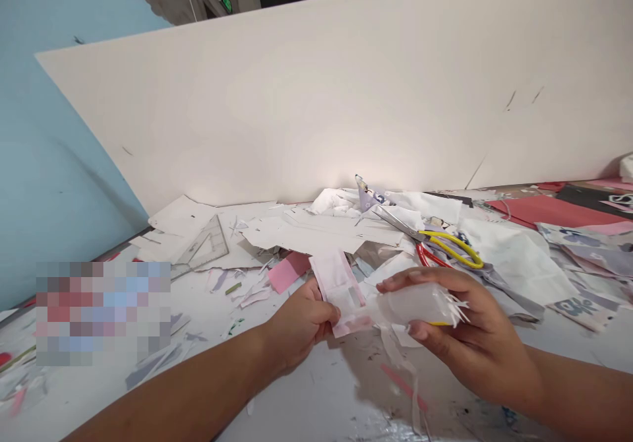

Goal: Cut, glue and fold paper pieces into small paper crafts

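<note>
Scrap-strewn table [316, 389]: left hand [297, 323] pinches pink paper [339, 290], right hand [459, 336] grips half-hidden white bundle [413, 305].

My left hand [297, 320] pinches a pale pink strip [336, 284], paper or cloth, I can't tell which, standing up from my grip with a whiter panel down its middle. My right hand [445, 323] wraps around a translucent white roll [410, 305] lying sideways, its far end cut into a ragged fringe, its near end touching the strip.
</note>
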Demonstrator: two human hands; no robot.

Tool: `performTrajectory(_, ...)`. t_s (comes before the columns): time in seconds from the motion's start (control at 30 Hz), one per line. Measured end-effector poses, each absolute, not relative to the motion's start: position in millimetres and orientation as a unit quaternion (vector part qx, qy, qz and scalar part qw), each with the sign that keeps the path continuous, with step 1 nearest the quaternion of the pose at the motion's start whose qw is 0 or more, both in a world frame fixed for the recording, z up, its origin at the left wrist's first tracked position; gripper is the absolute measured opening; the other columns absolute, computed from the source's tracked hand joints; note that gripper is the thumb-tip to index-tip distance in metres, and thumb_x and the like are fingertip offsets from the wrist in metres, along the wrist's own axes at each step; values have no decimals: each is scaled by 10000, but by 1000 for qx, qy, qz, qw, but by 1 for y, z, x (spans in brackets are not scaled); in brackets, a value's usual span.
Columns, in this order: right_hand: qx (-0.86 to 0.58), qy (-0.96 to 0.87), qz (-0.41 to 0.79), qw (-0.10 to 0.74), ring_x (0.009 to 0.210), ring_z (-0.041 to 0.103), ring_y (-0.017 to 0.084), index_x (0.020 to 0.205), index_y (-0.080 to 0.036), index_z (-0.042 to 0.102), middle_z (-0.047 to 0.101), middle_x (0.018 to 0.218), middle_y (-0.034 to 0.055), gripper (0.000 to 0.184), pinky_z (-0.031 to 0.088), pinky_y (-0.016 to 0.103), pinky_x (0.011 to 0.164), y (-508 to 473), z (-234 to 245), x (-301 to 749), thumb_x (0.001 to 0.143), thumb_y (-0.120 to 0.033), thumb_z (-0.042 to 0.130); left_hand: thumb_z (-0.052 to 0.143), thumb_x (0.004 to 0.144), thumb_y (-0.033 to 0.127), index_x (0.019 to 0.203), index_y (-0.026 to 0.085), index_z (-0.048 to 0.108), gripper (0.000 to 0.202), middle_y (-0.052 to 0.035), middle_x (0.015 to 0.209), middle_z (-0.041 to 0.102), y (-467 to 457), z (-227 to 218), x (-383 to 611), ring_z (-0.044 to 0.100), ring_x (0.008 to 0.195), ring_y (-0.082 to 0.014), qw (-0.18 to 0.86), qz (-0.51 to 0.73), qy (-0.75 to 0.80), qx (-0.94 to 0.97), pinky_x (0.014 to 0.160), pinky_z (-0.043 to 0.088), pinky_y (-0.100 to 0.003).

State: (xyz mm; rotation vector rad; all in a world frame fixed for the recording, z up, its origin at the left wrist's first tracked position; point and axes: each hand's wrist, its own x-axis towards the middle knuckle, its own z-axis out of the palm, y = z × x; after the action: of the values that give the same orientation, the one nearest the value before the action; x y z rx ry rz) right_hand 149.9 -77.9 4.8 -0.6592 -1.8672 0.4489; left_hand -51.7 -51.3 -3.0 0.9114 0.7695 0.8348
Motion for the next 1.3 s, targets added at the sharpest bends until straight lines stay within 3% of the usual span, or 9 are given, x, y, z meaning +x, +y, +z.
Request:
performTrajectory(0.23,-282,-802,174,498,932,625,206,1109,-325,468,653,982,24,428,525,296,791,-80,4,150,758,-134,619,535,600,19,1006,165,578,433,-61,879,656,-54,-4,-52,602,787,-181,737,380,339,444,694,460,-300)
performTrajectory(0.37,-274,-774,180,541,968,598,196,1140,-334,435,629,1005,21,457,504,306,835,-78,4,151,772,-125,607,531,597,11,982,171,580,419,-62,899,655,-55,-5,-52,613,826,-200,746,374,321,447,745,452,-331)
performTrajectory(0.5,-297,-786,180,511,1028,577,205,1124,-331,449,619,1068,32,413,486,340,870,-76,4,148,790,-143,604,509,606,-6,990,193,561,436,-48,901,644,-57,-5,-50,612,832,-202,750,363,312,457,766,437,-357)
performTrajectory(0.67,-293,-725,214,585,968,593,223,1054,-337,477,631,982,30,265,494,379,834,-79,10,145,820,-278,588,500,573,-21,1021,196,547,500,-29,831,623,-57,-4,-51,595,772,-176,752,360,326,446,730,431,-340)
performTrajectory(0.8,-338,-617,332,628,822,599,216,943,-308,492,598,920,28,177,515,332,629,-72,15,148,821,-428,541,484,540,-28,984,182,560,497,-25,809,616,-55,-5,-53,575,714,-147,750,365,328,444,689,421,-301)
performTrajectory(0.93,-454,-583,416,530,616,541,172,797,-234,502,544,742,13,238,449,275,490,-59,16,151,827,-468,479,455,495,-25,866,171,565,434,-13,763,601,-52,-8,-55,557,667,-138,745,375,328,443,600,403,-258)
performTrajectory(1.1,-517,-637,442,363,537,485,133,1014,-256,434,470,623,-65,292,407,225,459,-55,12,148,807,-439,527,422,442,0,870,151,543,470,-35,711,610,-51,-6,-56,578,657,-180,744,385,357,415,567,417,-283)
performTrajectory(1.2,-531,-684,393,310,487,468,123,1056,-273,407,478,623,-68,301,383,212,405,-55,8,150,829,-452,492,415,422,9,910,141,535,520,-75,762,639,-50,-5,-57,610,733,-236,753,379,344,414,593,444,-320)
performTrajectory(1.3,-525,-772,256,252,570,552,165,1018,-260,490,567,738,-5,242,436,260,462,-53,6,154,842,-425,465,415,429,5,954,148,529,556,-79,800,640,-51,-6,-58,615,768,-242,765,364,329,417,622,456,-338)
